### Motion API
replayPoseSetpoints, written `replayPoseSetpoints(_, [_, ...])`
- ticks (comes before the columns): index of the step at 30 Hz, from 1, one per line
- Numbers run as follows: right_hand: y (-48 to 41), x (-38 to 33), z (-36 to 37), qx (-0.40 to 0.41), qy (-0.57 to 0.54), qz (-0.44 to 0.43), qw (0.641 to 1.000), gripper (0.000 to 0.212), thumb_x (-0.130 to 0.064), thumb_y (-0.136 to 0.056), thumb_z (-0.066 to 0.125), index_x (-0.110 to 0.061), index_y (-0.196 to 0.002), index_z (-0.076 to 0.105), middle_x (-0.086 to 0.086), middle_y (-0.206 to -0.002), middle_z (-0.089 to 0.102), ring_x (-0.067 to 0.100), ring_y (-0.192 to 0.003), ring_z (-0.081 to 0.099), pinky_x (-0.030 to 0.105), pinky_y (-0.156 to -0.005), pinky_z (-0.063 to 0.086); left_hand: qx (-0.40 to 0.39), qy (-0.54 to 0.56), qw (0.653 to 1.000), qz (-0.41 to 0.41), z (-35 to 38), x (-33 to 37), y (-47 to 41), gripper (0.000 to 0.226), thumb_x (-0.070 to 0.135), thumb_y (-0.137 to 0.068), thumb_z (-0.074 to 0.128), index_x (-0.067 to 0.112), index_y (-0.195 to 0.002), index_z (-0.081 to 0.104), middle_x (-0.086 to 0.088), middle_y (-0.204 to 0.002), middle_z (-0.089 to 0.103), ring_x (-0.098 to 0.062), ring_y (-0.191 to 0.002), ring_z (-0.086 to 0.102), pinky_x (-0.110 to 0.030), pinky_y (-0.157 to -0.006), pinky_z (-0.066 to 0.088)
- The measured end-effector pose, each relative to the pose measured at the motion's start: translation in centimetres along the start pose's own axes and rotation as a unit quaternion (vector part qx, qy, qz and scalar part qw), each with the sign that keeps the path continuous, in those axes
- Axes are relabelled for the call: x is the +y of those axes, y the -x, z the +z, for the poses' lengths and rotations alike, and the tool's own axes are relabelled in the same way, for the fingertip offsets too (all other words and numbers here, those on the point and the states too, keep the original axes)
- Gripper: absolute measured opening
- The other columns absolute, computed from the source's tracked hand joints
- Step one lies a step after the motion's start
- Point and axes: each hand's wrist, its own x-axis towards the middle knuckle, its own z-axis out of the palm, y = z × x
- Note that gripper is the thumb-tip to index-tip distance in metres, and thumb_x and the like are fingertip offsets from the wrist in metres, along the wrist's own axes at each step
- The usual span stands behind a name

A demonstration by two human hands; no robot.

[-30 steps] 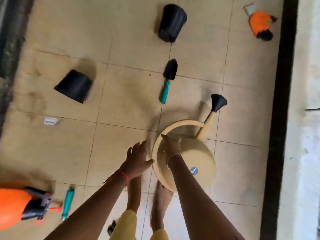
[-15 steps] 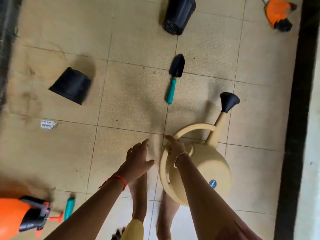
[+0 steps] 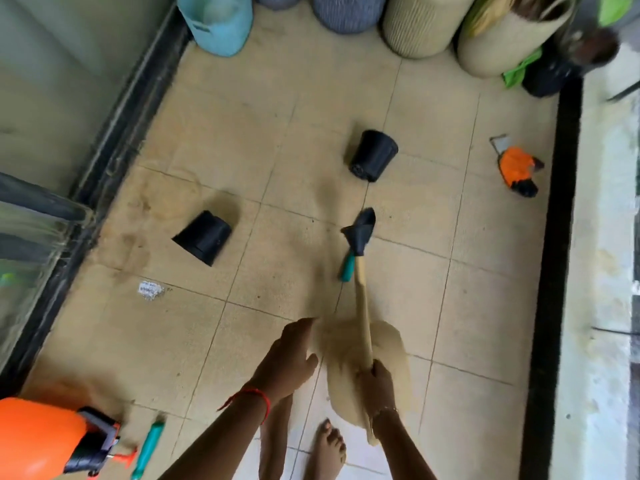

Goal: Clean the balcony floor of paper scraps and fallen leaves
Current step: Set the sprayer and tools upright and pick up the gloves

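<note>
A white paper scrap [image 3: 150, 291] lies on the tan tiles at mid left. Another pale scrap [image 3: 500, 143] sits by an orange glove [image 3: 516, 168] at the right. My right hand [image 3: 377, 386] grips the handle of a beige watering can [image 3: 393, 344], which is blurred and held above the floor, its black spout head [image 3: 360, 237] pointing away from me. My left hand [image 3: 291, 355] hovers with relaxed fingers just left of the can and holds nothing. No leaves are visible on the floor.
Two black pots [image 3: 204, 237] [image 3: 374, 155] lie tipped on the tiles. A teal-handled trowel [image 3: 348, 268] lies under the spout. An orange sprayer [image 3: 34, 434] and a teal tool [image 3: 149, 448] are at lower left. Planters [image 3: 422, 26] line the back; a black curb [image 3: 554, 237] runs along the right.
My right hand has lifted the watering can off the floor and swung it forward. The view has tilted up, bringing the planters at the back into sight.
</note>
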Motion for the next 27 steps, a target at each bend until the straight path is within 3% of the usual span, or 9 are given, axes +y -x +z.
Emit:
replayPoseSetpoints(3, [2.2, -1.9, -2.0, -0.029, 0.086, -0.064, 0.994, 0.015, 0.002, -0.086, 0.046, -0.009, -0.087, 0.056, 0.008, -0.077, 0.058, 0.016, -0.063, 0.045, 0.017, -0.048, 0.032, 0.051, -0.062, 0.991, 0.105, -1.9, 2.2, 1.2, 0.069, 0.007, -0.096, 0.046, 0.031, -0.150, 0.012, 0.019, -0.153, -0.004, -0.002, -0.142, 0.016, -0.011, -0.110, 0.023])
replayPoseSetpoints(7, [4.0, -7.7, -2.8, -0.070, 0.183, -0.132, 0.972, 0.023, 0.005, -0.082, 0.054, -0.012, -0.097, 0.058, 0.005, -0.088, 0.059, 0.020, -0.081, 0.052, 0.018, -0.058, 0.035, 0.108, -0.121, 0.974, 0.155, -6.1, 5.0, 2.0, 0.064, 0.011, -0.101, 0.035, 0.035, -0.142, -0.008, 0.021, -0.143, -0.023, 0.006, -0.134, -0.003, -0.009, -0.110, 0.011])
replayPoseSetpoints(10, [5.8, -14.7, -1.9, -0.121, 0.251, -0.170, 0.945, 0.020, 0.002, -0.088, 0.049, -0.013, -0.097, 0.058, -0.001, -0.086, 0.058, 0.016, -0.081, 0.052, 0.009, -0.062, 0.038, 0.141, -0.120, 0.974, 0.132, -11.2, 5.2, 2.1, 0.060, 0.010, -0.099, 0.040, 0.028, -0.150, 0.015, 0.013, -0.155, 0.004, -0.004, -0.129, 0.042, -0.018, -0.102, 0.042])
replayPoseSetpoints(13, [5.5, -19.8, -1.8, -0.125, 0.311, -0.242, 0.910, 0.030, 0.001, -0.087, 0.048, 0.000, -0.113, 0.063, 0.005, -0.100, 0.062, 0.018, -0.093, 0.056, 0.012, -0.075, 0.036, 0.171, -0.143, 0.967, 0.125, -13.4, 3.2, 0.2, 0.046, 0.016, -0.080, 0.059, 0.016, -0.126, 0.058, -0.005, -0.128, 0.061, -0.013, -0.077, 0.071, -0.023, -0.060, 0.057])
replayPoseSetpoints(15, [6.2, -25.7, -1.0, -0.142, 0.368, -0.300, 0.869, 0.031, 0.006, -0.083, 0.049, 0.003, -0.109, 0.064, 0.010, -0.106, 0.064, 0.023, -0.101, 0.057, 0.012, -0.073, 0.033, 0.175, -0.152, 0.968, 0.098, -17.6, 3.1, 0.2, 0.039, 0.018, -0.068, 0.075, 0.021, -0.106, 0.068, 0.002, -0.097, 0.072, -0.006, -0.064, 0.068, -0.012, -0.054, 0.046])
replayPoseSetpoints(18, [5.7, -33.0, 0.4, -0.158, 0.425, -0.368, 0.812, 0.034, 0.006, -0.081, 0.051, 0.003, -0.112, 0.063, 0.015, -0.114, 0.062, 0.028, -0.110, 0.055, 0.015, -0.083, 0.035, 0.223, -0.241, 0.942, 0.064, -23.1, 4.3, -1.1, 0.036, 0.026, -0.050, 0.089, 0.027, -0.076, 0.064, 0.010, -0.067, 0.060, -0.002, -0.043, 0.057, -0.018, -0.033, 0.033])
replayPoseSetpoints(21, [3.4, -39.1, 3.0, -0.161, 0.472, -0.424, 0.756, 0.041, 0.001, -0.078, 0.052, -0.005, -0.117, 0.062, 0.009, -0.121, 0.060, 0.025, -0.117, 0.051, 0.023, -0.101, 0.034, 0.286, -0.233, 0.929, 0.026, -26.5, 3.7, -3.7, 0.034, 0.028, -0.058, 0.086, 0.026, -0.077, 0.059, 0.008, -0.064, 0.058, -0.006, -0.039, 0.055, -0.020, -0.029, 0.033])
replayPoseSetpoints(25, [0.8, -47.3, 6.2, -0.153, 0.564, -0.513, 0.629, 0.048, 0.001, -0.084, 0.045, -0.012, -0.129, 0.052, 0.006, -0.130, 0.052, 0.021, -0.124, 0.043, 0.026, -0.105, 0.028, 0.338, -0.178, 0.924, -0.022, -30.1, 3.0, -8.5, 0.009, 0.030, -0.084, 0.042, 0.022, -0.085, 0.041, 0.000, -0.065, 0.057, -0.018, -0.037, 0.055, -0.025, -0.027, 0.039])
replayPoseSetpoints(27, [-0.4, -51.4, 8.0, -0.145, 0.608, -0.539, 0.565, 0.047, 0.002, -0.088, 0.041, -0.012, -0.131, 0.048, 0.007, -0.132, 0.049, 0.023, -0.123, 0.043, 0.030, -0.104, 0.029, 0.337, -0.146, 0.929, -0.048, -32.2, 2.4, -11.3, 0.013, 0.024, -0.084, 0.055, 0.019, -0.087, 0.043, -0.004, -0.067, 0.058, -0.022, -0.035, 0.053, -0.027, -0.026, 0.039])
